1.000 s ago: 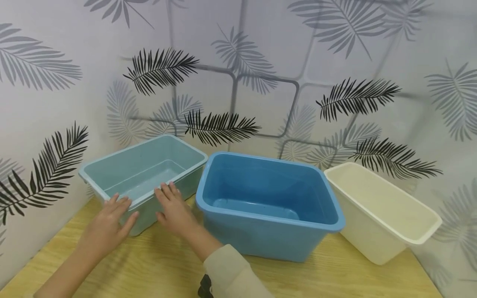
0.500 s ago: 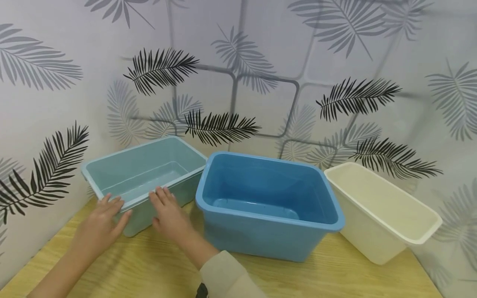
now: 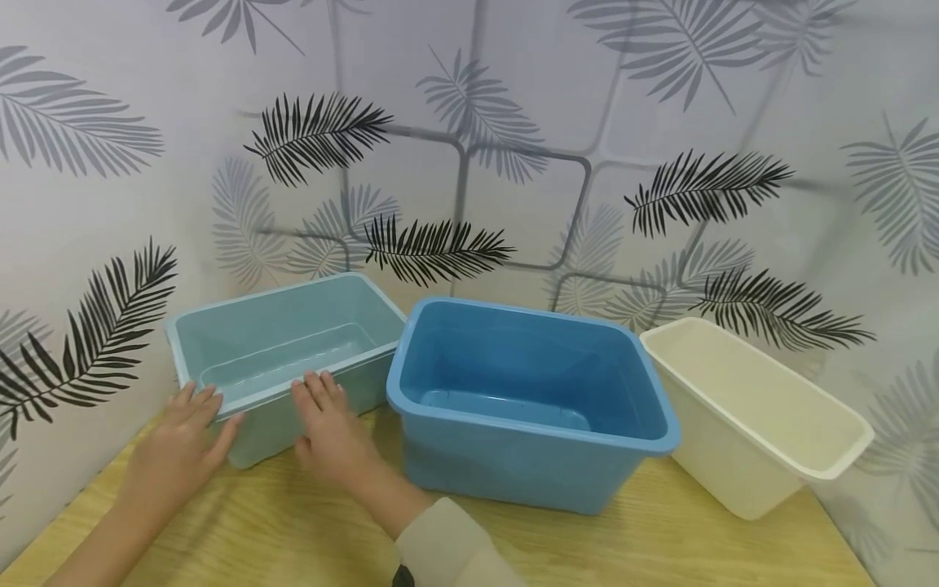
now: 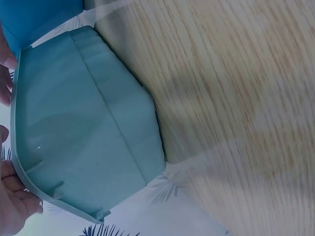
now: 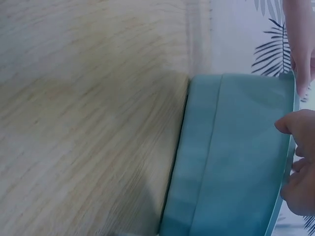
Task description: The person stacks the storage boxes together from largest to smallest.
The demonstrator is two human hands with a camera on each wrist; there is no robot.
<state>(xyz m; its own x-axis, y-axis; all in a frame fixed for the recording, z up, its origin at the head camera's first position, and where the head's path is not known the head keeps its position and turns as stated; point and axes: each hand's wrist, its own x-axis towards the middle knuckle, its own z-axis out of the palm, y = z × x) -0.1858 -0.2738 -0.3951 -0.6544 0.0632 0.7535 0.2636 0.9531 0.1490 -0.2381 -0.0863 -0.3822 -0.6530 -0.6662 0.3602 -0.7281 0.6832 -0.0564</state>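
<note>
A light teal plastic tub (image 3: pixel 293 302) stands on the table at the left in the head view, its open top facing up. My left hand (image 3: pixel 172 444) grips its near left corner, fingers over the rim and thumb outside. My right hand (image 3: pixel 333 432) holds the near long rim (image 3: pixel 271 391) further right, fingertips over the edge. In the left wrist view the tub's outer wall (image 4: pixel 88 118) fills the left side, with part of my left hand (image 4: pixel 15 201) at the rim. The right wrist view shows my right hand (image 5: pixel 300 162) with thumb and bent fingers at the rim.
A deeper blue tub (image 3: pixel 506 473) stands in the middle, close against the teal tub's right end. Right of it is a cream tub (image 3: pixel 734 456), set at an angle. A leaf-patterned wall covering (image 3: pixel 528 106) rises behind the wooden table (image 3: pixel 293 538).
The teal tub has turned a little, its near left corner shifting left and its long side now more level in view. Both hands have moved with it, the left one further left.
</note>
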